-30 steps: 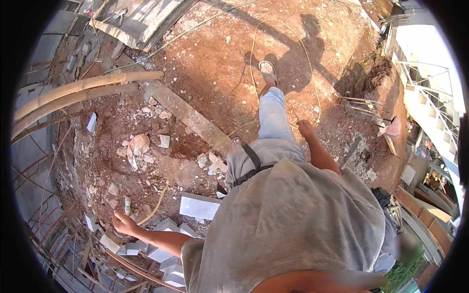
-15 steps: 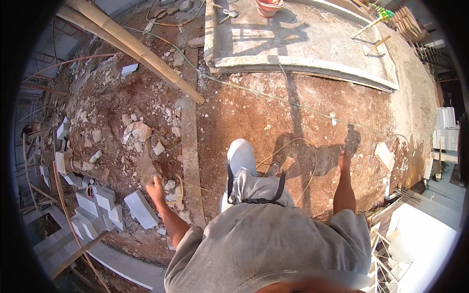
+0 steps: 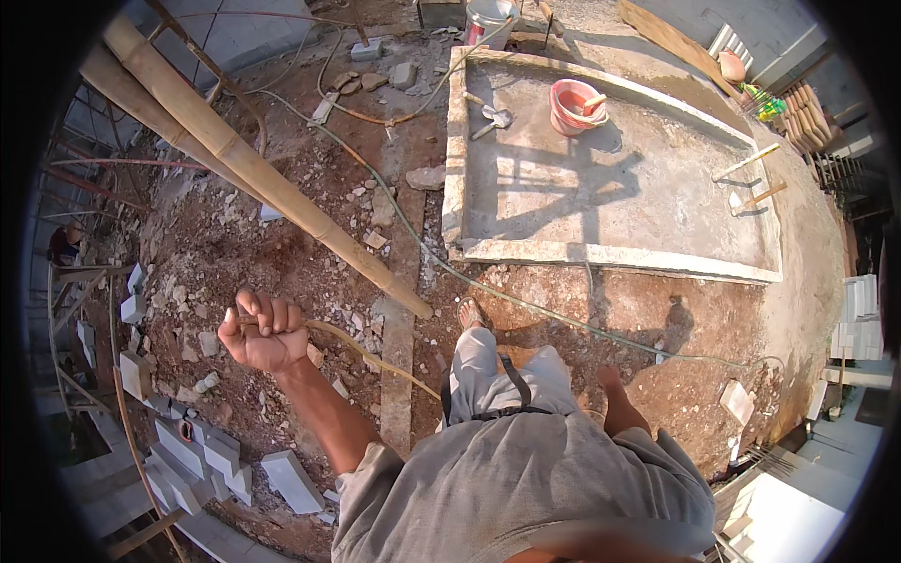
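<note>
My left hand [image 3: 267, 333] is raised over the rubble, its fingers curled around a thin yellow-brown hose [image 3: 375, 363]. From that fist the hose slants down to the right and disappears at my waist. Low at my right side hangs my right hand [image 3: 610, 378], small and partly turned away, so its fingers cannot be made out. My left foot [image 3: 472, 313], in a sandal, is forward on the reddish dirt, close to a green hose [image 3: 526, 300] lying along the ground.
Bamboo poles [image 3: 272, 178] slant down just beyond my left hand. Ahead right lies a low-walled concrete bed [image 3: 601, 251] with a red bucket [image 3: 569, 113] and a trowel [image 3: 497, 118]. Pale blocks [image 3: 293, 480] are stacked at lower left; broken stones cover the ground between.
I have stepped forward, and the concrete bed shows more fully. My left hand has risen with the hose, while my right hand has swung back towards my body.
</note>
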The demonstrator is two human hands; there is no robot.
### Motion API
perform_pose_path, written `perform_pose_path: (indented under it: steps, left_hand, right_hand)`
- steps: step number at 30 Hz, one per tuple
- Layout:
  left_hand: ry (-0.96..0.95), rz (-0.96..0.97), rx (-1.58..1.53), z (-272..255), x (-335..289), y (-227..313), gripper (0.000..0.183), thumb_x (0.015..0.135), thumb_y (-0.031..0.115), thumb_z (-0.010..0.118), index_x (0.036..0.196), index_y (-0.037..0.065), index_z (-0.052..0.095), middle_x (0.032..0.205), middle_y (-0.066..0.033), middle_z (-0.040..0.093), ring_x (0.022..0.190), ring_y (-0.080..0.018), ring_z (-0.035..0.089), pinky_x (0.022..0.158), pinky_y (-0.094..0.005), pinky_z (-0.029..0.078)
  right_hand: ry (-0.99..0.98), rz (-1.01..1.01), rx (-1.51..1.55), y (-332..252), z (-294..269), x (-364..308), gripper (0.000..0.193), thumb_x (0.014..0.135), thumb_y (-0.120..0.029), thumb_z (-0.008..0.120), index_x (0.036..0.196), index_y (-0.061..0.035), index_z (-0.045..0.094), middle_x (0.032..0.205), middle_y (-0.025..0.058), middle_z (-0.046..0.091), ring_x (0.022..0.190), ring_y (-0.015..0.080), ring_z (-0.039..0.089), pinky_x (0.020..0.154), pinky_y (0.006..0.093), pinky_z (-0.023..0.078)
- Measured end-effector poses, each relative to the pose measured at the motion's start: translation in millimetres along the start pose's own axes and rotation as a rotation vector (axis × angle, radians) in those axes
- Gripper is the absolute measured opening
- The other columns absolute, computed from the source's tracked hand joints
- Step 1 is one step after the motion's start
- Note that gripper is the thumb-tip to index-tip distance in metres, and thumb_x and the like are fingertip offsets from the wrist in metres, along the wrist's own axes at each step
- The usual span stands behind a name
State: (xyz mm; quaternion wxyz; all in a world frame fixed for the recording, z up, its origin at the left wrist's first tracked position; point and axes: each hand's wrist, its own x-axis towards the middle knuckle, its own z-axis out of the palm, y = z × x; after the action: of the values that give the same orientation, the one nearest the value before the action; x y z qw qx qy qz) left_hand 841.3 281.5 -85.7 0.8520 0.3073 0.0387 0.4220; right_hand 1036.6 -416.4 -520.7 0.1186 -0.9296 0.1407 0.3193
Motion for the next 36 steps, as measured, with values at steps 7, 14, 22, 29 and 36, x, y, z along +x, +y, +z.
perform_pose_path:
  steps: [7, 14, 22, 29, 36]
  left_hand:
    - [-0.373, 0.266, 0.069, 77.2, 179.1, 19.2, 0.032, 0.095, 0.036, 0.054, 0.084, 0.006, 0.053, 0.057, 0.0019, 0.036, 0.045, -0.0083, 0.024, 0.046, -0.0296, 0.019]
    - [-0.277, 0.251, -0.001, 17.7, 300.3, -12.0, 0.033, 0.099, 0.035, 0.052, 0.08, 0.008, 0.048, 0.054, 0.0018, 0.036, 0.041, -0.0085, 0.023, 0.043, -0.03, 0.019]
    - [-0.251, 0.344, 0.156, 5.8, 577.2, -20.1, 0.034, 0.1, 0.032, 0.054, 0.077, 0.01, 0.044, 0.053, 0.0012, 0.036, 0.039, -0.0083, 0.026, 0.04, -0.0275, 0.022]
    - [-0.172, 0.338, 0.211, 5.3, 734.8, -36.6, 0.035, 0.101, 0.036, 0.05, 0.078, 0.01, 0.047, 0.053, 0.0012, 0.038, 0.039, -0.0081, 0.025, 0.041, -0.028, 0.022]
    - [-0.262, 0.206, 0.131, -21.4, 906.0, -98.3, 0.039, 0.1, 0.041, 0.048, 0.079, 0.008, 0.049, 0.053, 0.0001, 0.035, 0.041, -0.0113, 0.026, 0.044, -0.0303, 0.026]
  right_hand:
    - [0.0, -0.185, 0.225, -272.8, -61.4, 26.2, 0.039, 0.097, -0.036, 0.059, 0.12, -0.0071, 0.071, 0.106, 0.0273, 0.072, 0.102, 0.0427, 0.068, 0.087, 0.0496, 0.052]
    - [-0.149, -0.303, 0.258, -549.2, -132.5, 150.9, 0.025, 0.097, -0.027, 0.065, 0.104, -0.0043, 0.072, 0.072, 0.0057, 0.06, 0.056, 0.019, 0.055, 0.05, 0.0357, 0.048]
    - [-0.167, -0.738, 0.471, -993.0, -145.1, 212.2, 0.038, 0.098, -0.038, 0.064, 0.096, -0.0004, 0.07, 0.073, 0.0092, 0.059, 0.066, 0.0209, 0.056, 0.065, 0.038, 0.047]
    - [-0.488, -0.881, 0.297, -1158.3, -243.2, 112.6, 0.046, 0.101, -0.045, 0.059, 0.091, -0.0004, 0.069, 0.073, 0.0092, 0.06, 0.068, 0.0163, 0.054, 0.066, 0.0358, 0.046]
    - [-0.886, -0.954, 0.401, -1311.1, -256.8, 84.9, 0.05, 0.092, -0.049, 0.075, 0.092, -0.0028, 0.057, 0.073, -0.0005, 0.044, 0.071, 0.0083, 0.043, 0.064, 0.0286, 0.04]
